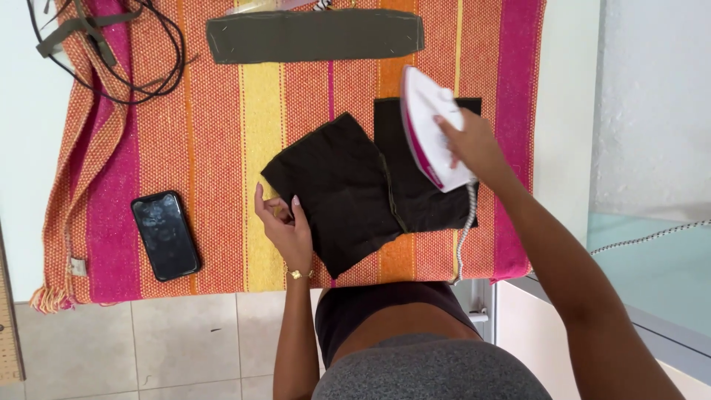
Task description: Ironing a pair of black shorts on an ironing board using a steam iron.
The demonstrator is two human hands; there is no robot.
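One head-worn view, looking straight down, close above the striped cloth point(222, 111) — no second view

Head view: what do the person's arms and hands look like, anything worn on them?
Both arms are bare, with no sleeves and no gloves. The left hand has a thin gold-coloured bracelet at the wrist and long, pale-painted nails on its fingers. The right hand shows no ring, watch or bracelet that I can make out.
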